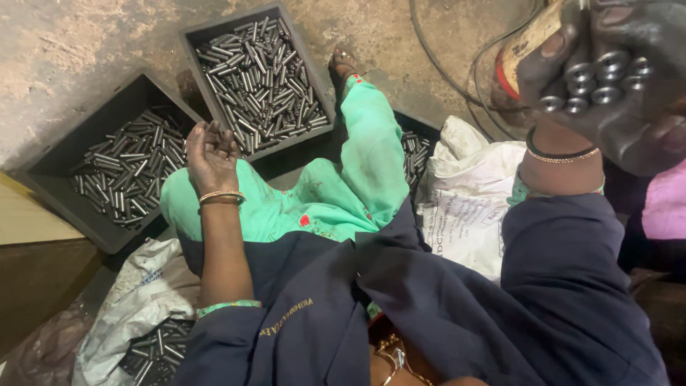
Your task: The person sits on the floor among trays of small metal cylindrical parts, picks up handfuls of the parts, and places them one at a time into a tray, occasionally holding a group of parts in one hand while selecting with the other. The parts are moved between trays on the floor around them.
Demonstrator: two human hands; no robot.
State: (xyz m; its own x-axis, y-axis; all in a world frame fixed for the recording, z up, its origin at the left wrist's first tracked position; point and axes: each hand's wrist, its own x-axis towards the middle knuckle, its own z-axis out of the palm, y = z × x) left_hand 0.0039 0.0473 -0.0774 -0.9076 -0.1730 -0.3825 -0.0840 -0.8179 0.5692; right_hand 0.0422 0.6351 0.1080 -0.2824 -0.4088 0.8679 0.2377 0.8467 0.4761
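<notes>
- Tubes (597, 82), short steel ones, sit bundled in your right hand (614, 78) at the upper right, bored ends facing you, long axes running away into the palm; that grip is clenched around them.
- Your left hand (212, 150) hangs released, palm up, fingers curled, holding nothing, just above the near edge of the two dark trays (207, 32).
- Loose steel pins (261, 75) fill both trays, lying mostly diagonal.
- White sacks (464, 193) crowd your knees; bare floor (64, 50) lies beyond the trays.

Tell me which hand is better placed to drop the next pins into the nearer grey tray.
Probably the left hand: it hovers, open and empty, right beside the nearer grey tray. The right hand is raised far off, gripping a bundle of metal pins.
</notes>
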